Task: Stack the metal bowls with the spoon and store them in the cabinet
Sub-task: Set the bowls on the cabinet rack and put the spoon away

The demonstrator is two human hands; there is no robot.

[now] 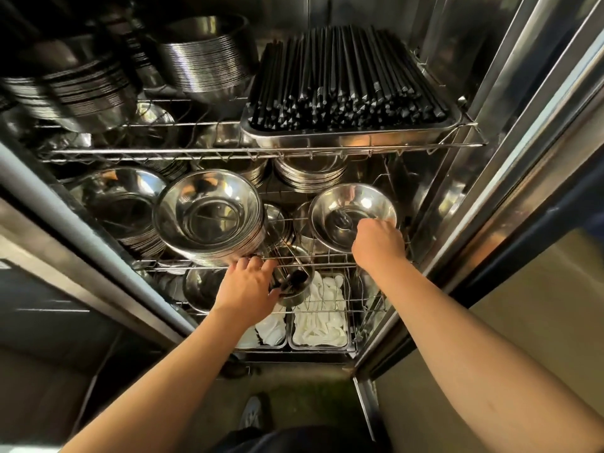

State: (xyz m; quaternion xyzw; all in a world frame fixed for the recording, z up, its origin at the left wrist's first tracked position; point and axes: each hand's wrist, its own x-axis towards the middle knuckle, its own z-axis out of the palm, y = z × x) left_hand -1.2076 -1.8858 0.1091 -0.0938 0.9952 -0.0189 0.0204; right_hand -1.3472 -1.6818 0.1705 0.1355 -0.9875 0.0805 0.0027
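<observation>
I am facing an open steel cabinet with wire shelves (209, 155). My right hand (379, 245) is closed on the near rim of a shiny metal bowl (353, 204) on the right of the middle shelf; a spoon-like shape (341, 220) lies in it. My left hand (248, 286) grips the left side of a small metal bowl (295, 294) at the shelf's front edge, with dark utensils (291, 279) inside it. Its fingertips touch the base of a tall stack of large metal bowls (209, 217) just to the left.
A tray of black chopsticks (346, 80) fills the top shelf's right side, with bowl stacks (202, 60) to its left. Trays of white spoons (320, 318) sit on the bottom shelf. The steel door frame (523, 152) stands close on the right. My shoe (251, 415) is below.
</observation>
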